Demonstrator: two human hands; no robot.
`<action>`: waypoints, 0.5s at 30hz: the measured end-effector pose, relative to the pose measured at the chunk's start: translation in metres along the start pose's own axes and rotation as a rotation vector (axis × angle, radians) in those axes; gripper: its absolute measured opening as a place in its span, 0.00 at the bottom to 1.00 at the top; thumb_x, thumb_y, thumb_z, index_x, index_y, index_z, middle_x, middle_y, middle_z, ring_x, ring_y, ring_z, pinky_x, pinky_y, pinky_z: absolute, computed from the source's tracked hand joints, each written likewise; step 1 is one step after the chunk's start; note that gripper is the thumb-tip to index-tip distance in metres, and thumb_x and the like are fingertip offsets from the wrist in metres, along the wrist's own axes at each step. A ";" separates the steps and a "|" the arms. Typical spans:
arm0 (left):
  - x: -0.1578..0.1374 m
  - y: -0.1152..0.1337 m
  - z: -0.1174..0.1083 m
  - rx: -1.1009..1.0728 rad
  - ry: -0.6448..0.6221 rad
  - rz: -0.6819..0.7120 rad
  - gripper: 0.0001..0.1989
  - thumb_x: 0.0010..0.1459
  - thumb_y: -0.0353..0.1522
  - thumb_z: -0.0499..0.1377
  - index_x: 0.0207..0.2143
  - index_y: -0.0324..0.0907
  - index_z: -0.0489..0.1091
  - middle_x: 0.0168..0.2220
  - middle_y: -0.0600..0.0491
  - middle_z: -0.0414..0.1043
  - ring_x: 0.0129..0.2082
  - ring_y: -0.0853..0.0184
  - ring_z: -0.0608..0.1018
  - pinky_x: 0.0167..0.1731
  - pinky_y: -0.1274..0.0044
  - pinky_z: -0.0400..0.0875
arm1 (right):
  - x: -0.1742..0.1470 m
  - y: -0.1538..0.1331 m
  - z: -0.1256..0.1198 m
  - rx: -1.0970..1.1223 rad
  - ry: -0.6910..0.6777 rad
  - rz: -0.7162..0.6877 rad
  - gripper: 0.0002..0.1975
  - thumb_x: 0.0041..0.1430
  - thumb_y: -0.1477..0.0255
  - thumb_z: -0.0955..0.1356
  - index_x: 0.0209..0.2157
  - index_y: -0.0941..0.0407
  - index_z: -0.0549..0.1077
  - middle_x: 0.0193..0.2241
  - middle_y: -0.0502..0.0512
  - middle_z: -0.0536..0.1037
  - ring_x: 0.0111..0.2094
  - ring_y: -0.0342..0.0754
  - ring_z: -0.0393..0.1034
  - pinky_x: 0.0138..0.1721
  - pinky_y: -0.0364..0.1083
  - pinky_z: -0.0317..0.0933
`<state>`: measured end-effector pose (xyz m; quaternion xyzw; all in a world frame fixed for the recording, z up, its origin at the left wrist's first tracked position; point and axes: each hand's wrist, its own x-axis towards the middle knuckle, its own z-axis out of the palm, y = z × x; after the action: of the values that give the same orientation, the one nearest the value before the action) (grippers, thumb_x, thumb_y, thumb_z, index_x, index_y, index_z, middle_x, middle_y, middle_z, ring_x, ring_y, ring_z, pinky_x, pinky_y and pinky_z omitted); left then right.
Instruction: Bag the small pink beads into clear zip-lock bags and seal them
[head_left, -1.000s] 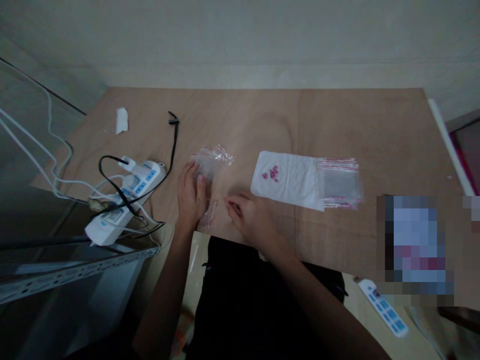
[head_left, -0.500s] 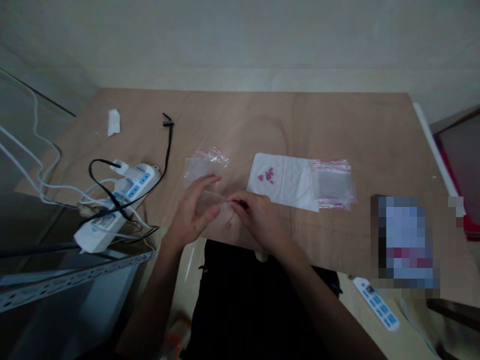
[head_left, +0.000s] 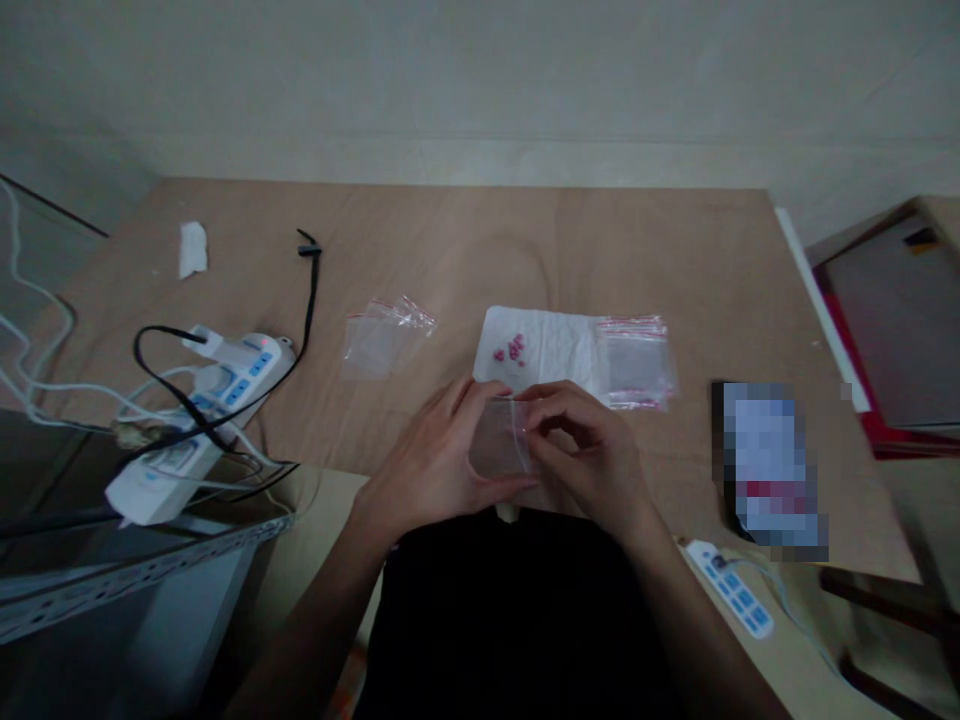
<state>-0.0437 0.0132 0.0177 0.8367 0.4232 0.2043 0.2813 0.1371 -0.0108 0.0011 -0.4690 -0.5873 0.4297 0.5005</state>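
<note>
A small clear zip bag (head_left: 496,440) is held between my two hands above the table's front edge. My left hand (head_left: 442,460) curves round the bag's left side, thumb along the bottom and fingers along the top. On the bag's right side, my right hand (head_left: 585,445) pinches the zip edge with thumb and forefinger. Just beyond them lies a white cloth (head_left: 559,345) with several small pink pieces (head_left: 514,348) on its left part. A stack of clear zip bags (head_left: 637,360) rests on the cloth's right end. More zip bags (head_left: 375,340) lie fanned out to the left.
A white power strip (head_left: 199,440) with tangled cables stands at the table's left edge. A black cable (head_left: 311,300) runs across the wood near it. A phone (head_left: 776,465), blurred out, lies at the right. Another power strip (head_left: 731,588) is below the front edge.
Both hands have moved right and closer to my body with the bag. My left hand, spread before beside the fanned bags, now grips the bag's side. The view has shifted right.
</note>
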 end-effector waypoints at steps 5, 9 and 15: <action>0.001 0.002 0.010 0.025 -0.035 0.024 0.29 0.50 0.43 0.67 0.51 0.47 0.59 0.46 0.48 0.69 0.46 0.57 0.75 0.44 0.65 0.73 | -0.004 0.010 -0.013 -0.064 -0.246 0.034 0.05 0.58 0.72 0.70 0.35 0.50 0.80 0.41 0.54 0.78 0.42 0.47 0.75 0.41 0.47 0.70; 0.004 0.005 0.012 0.158 -0.025 0.114 0.30 0.48 0.41 0.67 0.50 0.44 0.60 0.46 0.47 0.70 0.45 0.54 0.75 0.45 0.62 0.70 | 0.001 0.006 -0.015 -0.263 -0.293 0.084 0.13 0.47 0.74 0.76 0.38 0.52 0.80 0.40 0.53 0.77 0.38 0.48 0.74 0.39 0.48 0.69; 0.009 0.003 0.015 0.217 0.029 0.124 0.14 0.54 0.31 0.63 0.42 0.43 0.64 0.39 0.49 0.74 0.41 0.58 0.76 0.41 0.65 0.70 | 0.016 0.004 -0.023 -0.236 -0.314 0.031 0.03 0.54 0.71 0.72 0.33 0.53 0.79 0.36 0.53 0.73 0.34 0.44 0.71 0.33 0.44 0.67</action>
<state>-0.0279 0.0143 0.0090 0.8837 0.3943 0.1865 0.1695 0.1594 0.0069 0.0028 -0.4609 -0.6970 0.4333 0.3376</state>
